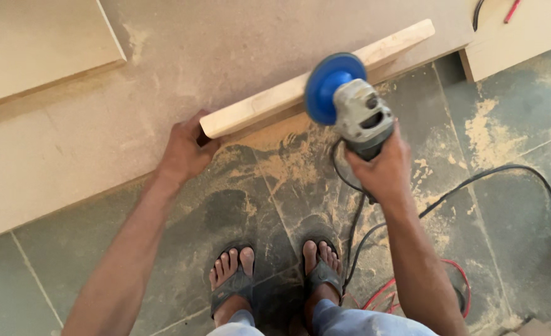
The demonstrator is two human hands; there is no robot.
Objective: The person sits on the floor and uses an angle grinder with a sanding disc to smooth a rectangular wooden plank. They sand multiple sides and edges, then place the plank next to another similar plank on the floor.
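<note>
Grinder (356, 106) gripped by right hand (384, 168), apparently tightly.

Left hand (185, 151): fingertips hidden behind the near end of the plank (313, 81). Right hand (384, 168): fingers wrap under the grinder (356, 112), body hidden there. Blue disc (331, 87) blurred. Black cord (499, 174) runs beyond the fingers, cut off at right edge.
</note>
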